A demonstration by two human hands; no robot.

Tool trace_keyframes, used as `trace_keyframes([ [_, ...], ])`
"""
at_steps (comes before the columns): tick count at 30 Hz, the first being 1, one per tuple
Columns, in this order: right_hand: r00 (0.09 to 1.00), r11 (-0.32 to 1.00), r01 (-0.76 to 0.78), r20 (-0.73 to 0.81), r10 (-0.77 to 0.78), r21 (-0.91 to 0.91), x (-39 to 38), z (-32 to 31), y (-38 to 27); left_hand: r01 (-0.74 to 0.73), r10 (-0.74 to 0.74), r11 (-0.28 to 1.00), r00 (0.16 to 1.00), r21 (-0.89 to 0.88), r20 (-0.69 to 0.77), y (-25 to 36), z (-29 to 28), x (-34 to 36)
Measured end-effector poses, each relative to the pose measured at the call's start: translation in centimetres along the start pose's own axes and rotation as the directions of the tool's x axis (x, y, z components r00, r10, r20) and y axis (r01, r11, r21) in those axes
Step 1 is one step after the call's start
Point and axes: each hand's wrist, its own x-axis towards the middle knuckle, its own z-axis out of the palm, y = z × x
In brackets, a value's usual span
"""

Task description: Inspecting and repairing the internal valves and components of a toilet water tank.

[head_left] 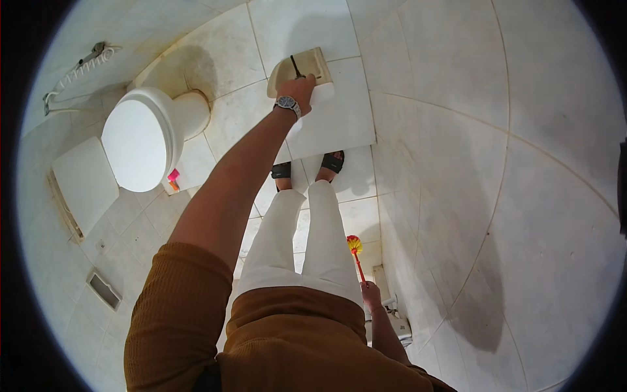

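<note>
My left hand point(300, 92), with a wristwatch, is closed around a thin dark rod point(296, 65) at the near edge of a beige, tray-like piece point(319, 59). Whether that rod is joined to the beige piece I cannot tell. Just below it lies a white slab point(330, 121), in front of my feet. Down at my right side, my right hand point(371, 295) grips a round-headed toilet brush point(358, 259) by its red handle. Its yellow and red bristles point away from me, close to the right wall.
A white toilet point(136, 144) with its lid down stands at the left. By its base lies a pink and orange item point(173, 176). A coiled hose point(88, 68) hangs on the left wall. A tiled wall point(450, 163) rises close on my right. Below me are my sandals point(281, 171).
</note>
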Motion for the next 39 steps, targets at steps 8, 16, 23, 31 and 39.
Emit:
trace_keyframes([
  [8,0.989,0.973,0.136,-0.031,-0.144,-0.186,2.1,0.1,3.3,-0.136,0.136,0.99,0.991,-0.025,-0.008,2.2,6.7,-2.0],
  [16,0.994,0.984,0.102,-0.011,-0.104,-0.149,3.8,0.6,3.4,-0.14,0.14,0.988,0.99,0.07,0.008,0.9,18.5,-5.8],
  [23,0.997,0.996,0.073,0.008,-0.072,-0.047,6.4,1.0,13.0,-0.176,0.179,0.978,0.984,0.114,-0.021,0.9,26.2,-5.3],
  [31,0.982,0.955,0.134,-0.091,-0.163,-0.266,5.1,0.0,4.9,-0.135,0.14,0.98,0.99,0.149,-0.025,-0.4,29.9,-5.9],
  [39,0.988,0.944,-0.086,-0.093,0.121,0.319,6.1,-1.4,-1.5,-0.101,0.107,0.991,0.992,0.084,-0.068,0.1,32.4,-5.4],
])
